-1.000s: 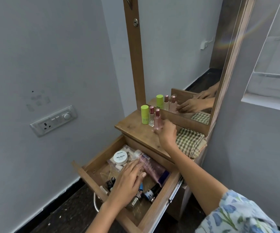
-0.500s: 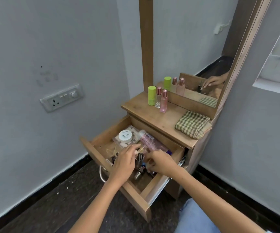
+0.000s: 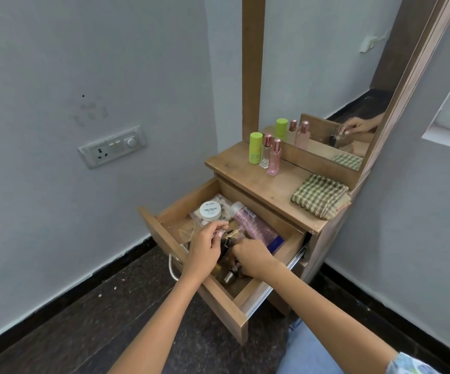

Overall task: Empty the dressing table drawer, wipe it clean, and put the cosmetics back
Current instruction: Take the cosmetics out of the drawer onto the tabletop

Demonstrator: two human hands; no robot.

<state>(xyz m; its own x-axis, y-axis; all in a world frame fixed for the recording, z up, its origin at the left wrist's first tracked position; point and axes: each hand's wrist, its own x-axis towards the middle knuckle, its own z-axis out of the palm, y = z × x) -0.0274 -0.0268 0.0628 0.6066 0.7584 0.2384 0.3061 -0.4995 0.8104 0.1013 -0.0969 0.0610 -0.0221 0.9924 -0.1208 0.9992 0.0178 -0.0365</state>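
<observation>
The wooden drawer point(image 3: 164, 233) of the dressing table stands pulled out, with cosmetics inside: a white nail polish jar point(image 3: 210, 211), a pink tube point(image 3: 256, 227) and several small bottles point(image 3: 232, 273). Both hands are inside it. My left hand point(image 3: 205, 248) curls its fingers round a small item near the drawer's middle. My right hand point(image 3: 250, 256) grips small dark bottles beside it; what it holds is mostly hidden. On the table top point(image 3: 245, 176) stand a green bottle point(image 3: 255, 147), a clear bottle point(image 3: 265, 154) and a pink bottle point(image 3: 274, 160).
A folded checked cloth point(image 3: 319, 195) lies on the table top at the right. The mirror point(image 3: 326, 76) rises behind the bottles. A switch plate point(image 3: 111, 146) is on the left wall. Dark floor lies below the drawer front, with its metal handle point(image 3: 172, 268).
My right hand left the pink bottle on the table top and came down into the drawer beside my left hand. The view has pulled back and tilted down.
</observation>
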